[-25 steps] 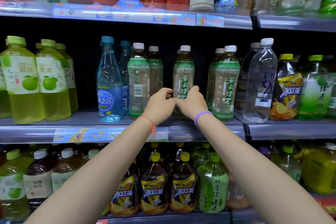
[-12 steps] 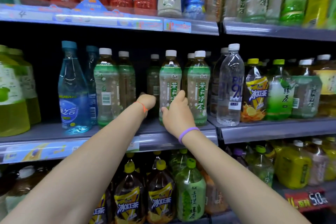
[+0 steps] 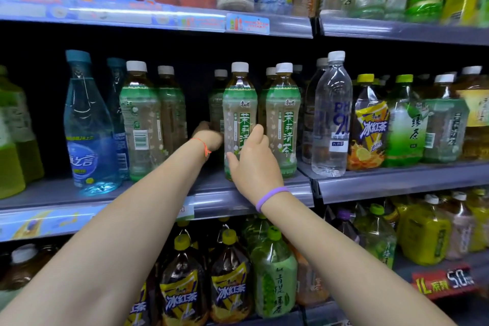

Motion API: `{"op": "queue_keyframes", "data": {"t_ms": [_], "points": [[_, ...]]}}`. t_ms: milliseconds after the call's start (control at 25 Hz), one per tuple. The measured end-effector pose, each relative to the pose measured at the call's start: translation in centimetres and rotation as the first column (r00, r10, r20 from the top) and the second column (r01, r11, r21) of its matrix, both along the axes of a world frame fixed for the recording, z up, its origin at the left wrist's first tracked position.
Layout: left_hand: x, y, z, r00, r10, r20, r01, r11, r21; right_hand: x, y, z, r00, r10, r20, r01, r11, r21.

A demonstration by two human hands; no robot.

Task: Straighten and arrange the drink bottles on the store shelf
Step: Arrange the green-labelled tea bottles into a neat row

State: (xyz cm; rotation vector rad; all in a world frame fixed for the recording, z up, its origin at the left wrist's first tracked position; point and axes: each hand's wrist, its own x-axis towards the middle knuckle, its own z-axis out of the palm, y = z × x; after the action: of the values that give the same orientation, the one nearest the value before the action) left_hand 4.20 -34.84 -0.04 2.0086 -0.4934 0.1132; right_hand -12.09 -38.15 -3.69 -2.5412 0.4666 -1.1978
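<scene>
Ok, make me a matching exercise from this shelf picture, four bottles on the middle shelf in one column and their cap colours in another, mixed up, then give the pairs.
Column one:
1. Blue water bottle
2. Jasmine tea bottle, between the hands
3. Iced tea bottle with the lemon label
4. Green tea bottle just right of it

Column two:
A. White
B. Lime green
C. Teal blue
D. Yellow

Pairs: 1-C, 2-A, 3-D, 4-B
</scene>
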Motion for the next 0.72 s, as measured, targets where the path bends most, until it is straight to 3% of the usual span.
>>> {"op": "queue_keyframes", "data": {"t_ms": [240, 440, 520, 720], "points": [[-1.3, 2.2, 0.1, 0.94, -0.264, -0.217, 0.237, 0.961, -0.145, -0.4, 0.4, -0.2, 0.999, 0.031, 0.01, -0.031, 0.999, -0.01], [-5.0, 3.2, 0.5, 0.777, -0.581, -0.241, 0.418, 0.764, -0.492, -1.1, 0.8, -0.3, 0.997, 0.062, 0.042, -0.061, 0.998, -0.015], [-6.2, 3.2, 0.4, 0.76, -0.611, -0.224, 0.401, 0.711, -0.578, -1.1, 0.8, -0.4, 0.997, 0.068, 0.047, -0.068, 0.998, -0.016], [-8.2, 2.6, 0.0, 0.827, -0.536, -0.17, 0.364, 0.741, -0.564, -0.9, 0.6, -0.6, 0.997, 0.063, 0.052, -0.062, 0.998, -0.03]]}}
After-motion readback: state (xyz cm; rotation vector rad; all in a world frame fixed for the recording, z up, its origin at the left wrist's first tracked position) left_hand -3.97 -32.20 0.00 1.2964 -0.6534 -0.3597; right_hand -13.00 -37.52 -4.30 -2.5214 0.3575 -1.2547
